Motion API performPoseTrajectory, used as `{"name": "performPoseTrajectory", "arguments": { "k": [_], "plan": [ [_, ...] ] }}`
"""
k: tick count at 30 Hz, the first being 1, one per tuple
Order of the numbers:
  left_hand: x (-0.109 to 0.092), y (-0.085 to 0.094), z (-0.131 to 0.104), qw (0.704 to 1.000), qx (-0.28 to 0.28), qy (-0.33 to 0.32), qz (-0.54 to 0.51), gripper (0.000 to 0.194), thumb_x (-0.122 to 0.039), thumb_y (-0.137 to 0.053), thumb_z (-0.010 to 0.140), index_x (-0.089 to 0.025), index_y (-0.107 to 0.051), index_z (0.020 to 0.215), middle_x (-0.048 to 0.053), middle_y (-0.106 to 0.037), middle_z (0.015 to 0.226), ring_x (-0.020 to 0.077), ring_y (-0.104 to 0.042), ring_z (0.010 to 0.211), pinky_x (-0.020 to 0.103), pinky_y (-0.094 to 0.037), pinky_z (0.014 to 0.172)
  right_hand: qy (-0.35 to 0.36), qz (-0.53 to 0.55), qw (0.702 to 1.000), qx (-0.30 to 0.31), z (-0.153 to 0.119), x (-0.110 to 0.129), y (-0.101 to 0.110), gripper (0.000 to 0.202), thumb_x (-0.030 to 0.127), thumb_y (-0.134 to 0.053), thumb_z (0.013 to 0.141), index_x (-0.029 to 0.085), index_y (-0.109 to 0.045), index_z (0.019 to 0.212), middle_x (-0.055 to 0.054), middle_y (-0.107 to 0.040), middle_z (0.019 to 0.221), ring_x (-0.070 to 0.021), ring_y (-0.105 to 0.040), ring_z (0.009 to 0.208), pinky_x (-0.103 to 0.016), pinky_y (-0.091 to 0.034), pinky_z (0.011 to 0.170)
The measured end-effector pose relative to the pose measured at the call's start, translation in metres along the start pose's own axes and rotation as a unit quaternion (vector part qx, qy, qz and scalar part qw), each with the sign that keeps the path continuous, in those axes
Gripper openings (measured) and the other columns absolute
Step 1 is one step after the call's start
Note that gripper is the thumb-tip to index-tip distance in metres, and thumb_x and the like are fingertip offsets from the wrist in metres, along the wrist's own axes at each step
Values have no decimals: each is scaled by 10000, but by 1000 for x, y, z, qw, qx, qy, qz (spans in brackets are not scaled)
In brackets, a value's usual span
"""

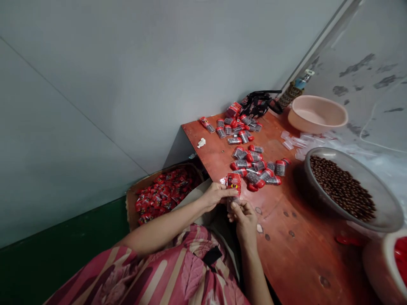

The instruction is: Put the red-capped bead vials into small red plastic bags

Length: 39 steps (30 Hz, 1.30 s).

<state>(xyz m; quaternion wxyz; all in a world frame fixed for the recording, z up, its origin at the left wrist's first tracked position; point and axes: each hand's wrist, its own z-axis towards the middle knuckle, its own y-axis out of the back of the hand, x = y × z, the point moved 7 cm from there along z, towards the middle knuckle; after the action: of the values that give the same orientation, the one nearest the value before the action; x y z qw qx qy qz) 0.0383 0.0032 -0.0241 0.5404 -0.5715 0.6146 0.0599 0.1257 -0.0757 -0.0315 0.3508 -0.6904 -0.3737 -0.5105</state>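
Observation:
At the table's near edge, my left hand pinches a small red printed wrapper with its thumb laid across it. Just below, my right hand grips the clear lower part of the same small bottle, its thumb in front. Whether the wrapper fully encloses the bottle I cannot tell. Right beyond my hands lies a pile of clear little bottles with red caps and dark balls inside. A second group of such bottles rests farther back.
Down left stands a carton full of red-wrapped pieces. On the red table are a grey basin of brown balls, a pink basin, clear empty tubes, a dark patterned bag and a tub of red pieces.

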Motion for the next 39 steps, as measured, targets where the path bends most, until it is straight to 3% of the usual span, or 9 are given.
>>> {"name": "performPoseTrajectory", "arguments": {
  "k": [3, 9, 14, 21, 27, 30, 34, 37, 39],
  "plan": [
    [-1, 3, 0, 1000, -26, -12, 11, 331, -354, -777, 504, -72, -625, 586, 21, -579, 539, 87, -519, 486, 218, -427, 515, 30, -39, 998, -44, -1, 6, 4, 262, 335, -702, 672, 169, -569, 826, 30, -589, 631, -88, -532, 485, -185, -431, 424],
    [4, -3, -2, 1000, -5, -11, -29, 366, -393, -763, 520, -69, -606, 589, 31, -574, 532, 101, -522, 464, 232, -422, 492, -19, 71, 997, -3, 3, -3, -5, 251, 364, -682, 684, 165, -558, 772, 52, -543, 556, -63, -466, 381, -164, -349, 337],
    [12, -4, -4, 999, -7, -16, -29, 358, -397, -759, 529, -87, -586, 571, 4, -544, 490, 96, -489, 411, 232, -404, 429, 64, -6, 996, -69, 1, 10, 2, 236, 309, -695, 687, 171, -564, 827, 41, -578, 616, -80, -515, 453, -187, -428, 407],
    [5, 10, -8, 995, -30, -29, -86, 313, -334, -762, 560, -64, -622, 637, 46, -605, 599, 109, -548, 508, 237, -449, 507, 33, 43, 998, 37, 0, 5, -8, 331, 276, -679, 709, 188, -557, 1004, -26, -653, 829, -148, -632, 697, -274, -520, 626],
    [9, 12, -21, 995, -2, -47, -85, 277, -292, -731, 630, -38, -639, 693, 56, -610, 603, 98, -548, 502, 232, -461, 536, 30, 47, 998, 15, 10, 8, -22, 267, 300, -696, 684, 178, -551, 872, 23, -630, 641, -114, -596, 519, -239, -502, 518],
    [3, 29, -29, 985, -45, -74, -152, 289, -320, -709, 662, -66, -631, 776, 103, -664, 748, 161, -626, 654, 283, -503, 649, 26, 38, 999, 23, 14, 10, -29, 285, 313, -710, 659, 171, -556, 852, 16, -634, 650, -117, -596, 522, -236, -498, 504],
    [2, 71, -41, 952, -174, -104, -230, 361, -445, -619, 726, -126, -590, 891, 135, -675, 919, 203, -645, 833, 321, -501, 769, 23, 30, 999, 4, 16, 10, -18, 283, 336, -701, 669, 176, -556, 853, 13, -636, 643, -126, -601, 527, -231, -488, 482],
    [1, 79, -40, 966, -206, -100, -120, 411, -447, -614, 725, -131, -584, 986, 142, -675, 924, 222, -647, 823, 360, -497, 771, 26, 9, 999, -19, 17, 10, -3, 264, 363, -673, 698, 174, -560, 844, 9, -632, 643, -121, -588, 501, -231, -478, 461],
    [-11, 68, -34, 970, -190, -145, 40, 386, -409, -632, 715, -150, -613, 1001, 136, -654, 1010, 236, -615, 924, 382, -453, 858, 30, -3, 999, -26, 19, 12, 2, 256, 372, -658, 713, 172, -564, 844, 7, -630, 645, -118, -581, 500, -228, -473, 456]
  ]
}}
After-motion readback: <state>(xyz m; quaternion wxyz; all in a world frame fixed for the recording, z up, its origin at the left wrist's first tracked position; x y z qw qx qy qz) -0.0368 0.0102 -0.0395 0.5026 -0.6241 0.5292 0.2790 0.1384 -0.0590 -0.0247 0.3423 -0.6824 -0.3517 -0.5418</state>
